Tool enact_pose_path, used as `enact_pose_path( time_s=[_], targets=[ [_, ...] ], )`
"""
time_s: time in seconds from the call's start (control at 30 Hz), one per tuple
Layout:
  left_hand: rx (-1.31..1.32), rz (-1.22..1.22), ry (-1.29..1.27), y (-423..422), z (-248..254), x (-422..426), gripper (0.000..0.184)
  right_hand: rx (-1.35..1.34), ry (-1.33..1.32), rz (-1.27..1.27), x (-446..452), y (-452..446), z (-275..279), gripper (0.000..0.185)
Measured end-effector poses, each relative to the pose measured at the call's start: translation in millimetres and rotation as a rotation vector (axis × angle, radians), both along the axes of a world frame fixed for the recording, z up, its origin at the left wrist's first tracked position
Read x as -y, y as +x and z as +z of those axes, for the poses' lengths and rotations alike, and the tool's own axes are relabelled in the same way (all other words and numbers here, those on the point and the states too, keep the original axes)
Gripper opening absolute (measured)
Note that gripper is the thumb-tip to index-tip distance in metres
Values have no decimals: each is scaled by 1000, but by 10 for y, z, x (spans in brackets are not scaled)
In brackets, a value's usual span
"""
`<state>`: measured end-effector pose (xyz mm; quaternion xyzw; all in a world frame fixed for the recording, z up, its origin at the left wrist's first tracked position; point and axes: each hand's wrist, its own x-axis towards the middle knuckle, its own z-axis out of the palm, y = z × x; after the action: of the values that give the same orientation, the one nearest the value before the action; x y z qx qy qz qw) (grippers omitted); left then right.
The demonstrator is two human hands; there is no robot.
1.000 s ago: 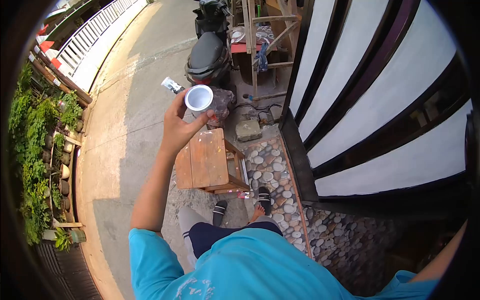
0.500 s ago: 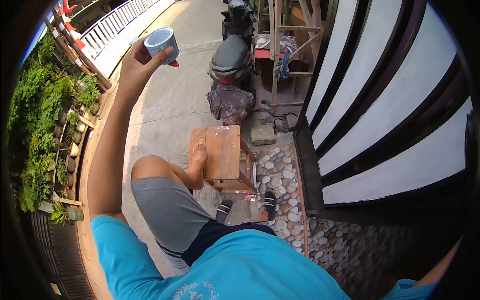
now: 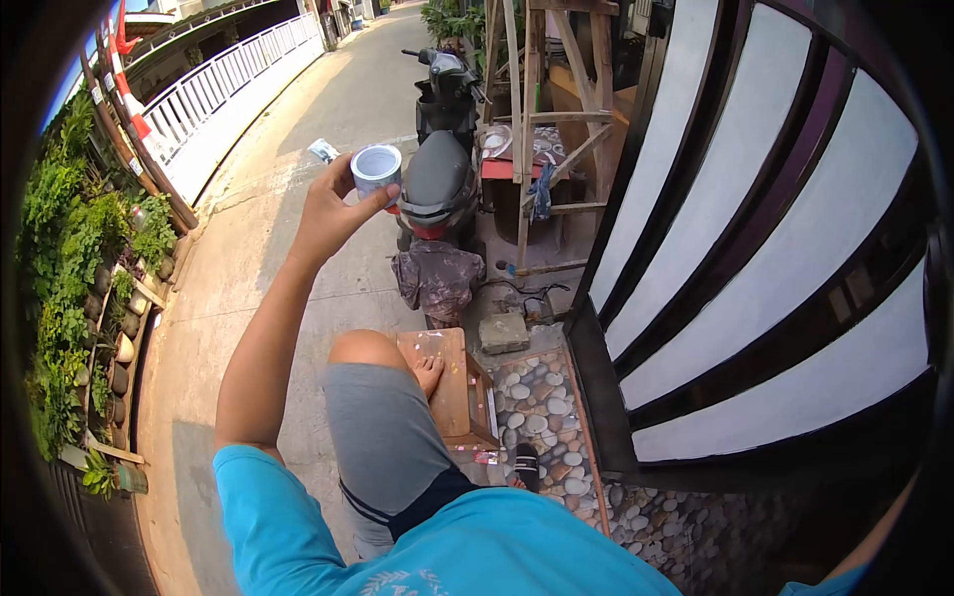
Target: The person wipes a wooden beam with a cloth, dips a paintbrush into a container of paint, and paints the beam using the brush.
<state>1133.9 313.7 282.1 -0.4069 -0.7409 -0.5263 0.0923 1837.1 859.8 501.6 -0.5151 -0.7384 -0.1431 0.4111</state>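
My left hand (image 3: 333, 209) is raised in front of me with its fingers wrapped around a small white paint can (image 3: 378, 169), whose open top faces up. A brush (image 3: 323, 151) with whitish marks sticks out beyond the fingers on the left. Below, my bare left foot (image 3: 428, 373) rests on a wooden stool (image 3: 444, 407) spotted with paint. My right hand is out of view; only part of that forearm shows at the lower right edge, beside the black and white slatted gate (image 3: 755, 268).
A parked motorbike (image 3: 437, 169) stands ahead with a patterned cloth (image 3: 439, 278) at its rear. Right of it are a wooden frame (image 3: 527, 119) and a concrete block (image 3: 504, 333). Potted plants (image 3: 79, 298) line the left side, and pebble tiles (image 3: 545, 407) lie beside the stool.
My left foot has come up onto the stool. The can in my left hand went up and left, then back down and right. The view has tilted up.
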Motion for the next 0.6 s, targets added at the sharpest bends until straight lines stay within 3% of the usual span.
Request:
enact_pose_path(
  time_s=[0.33, 0.6],
  targets=[
    [116, -216, 50, -1179, -297, -696, 60, -44, -10, -168, 379, 25, 83, 61],
    [216, -414, 81, -2152, -459, -1401, 64, -77, -16, -318, 893, -226, 466, 59]
  ],
)
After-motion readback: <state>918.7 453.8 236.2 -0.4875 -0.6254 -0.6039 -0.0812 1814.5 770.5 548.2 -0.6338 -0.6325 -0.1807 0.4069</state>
